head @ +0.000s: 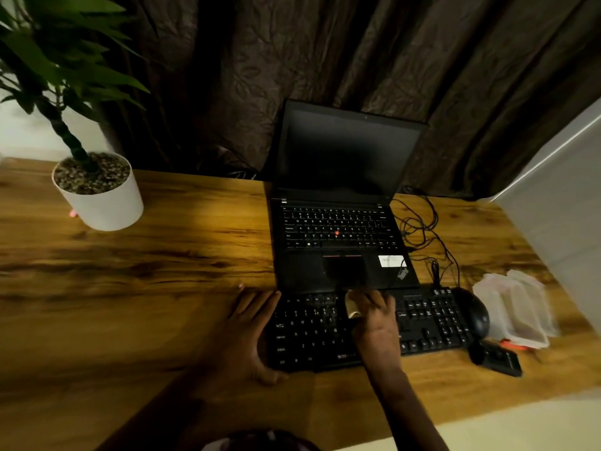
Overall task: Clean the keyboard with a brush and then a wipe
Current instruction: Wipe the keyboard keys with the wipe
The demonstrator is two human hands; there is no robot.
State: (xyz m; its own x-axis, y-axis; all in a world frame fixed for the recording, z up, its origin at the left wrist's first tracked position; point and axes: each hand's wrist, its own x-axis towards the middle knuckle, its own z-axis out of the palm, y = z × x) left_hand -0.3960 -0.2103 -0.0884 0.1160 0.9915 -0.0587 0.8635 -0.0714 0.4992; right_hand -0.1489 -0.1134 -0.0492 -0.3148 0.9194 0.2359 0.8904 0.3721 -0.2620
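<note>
With right grip [377, 320], pinches what looks like a small pale brush [353, 306] (blurred) against middle rows of the keyboard [312, 333]; with left grip [247, 333], flat and empty, presses its left end on the bench [162, 255]

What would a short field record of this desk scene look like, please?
surface: wooden desk
keyboard: flat, in front of the open laptop
left hand: rests at the keyboard's left end
right hand: holds a tan item on the keys; brush or wipe, cannot tell
right of keyboard: mouse, plastic packet
far left: potted plant
</note>
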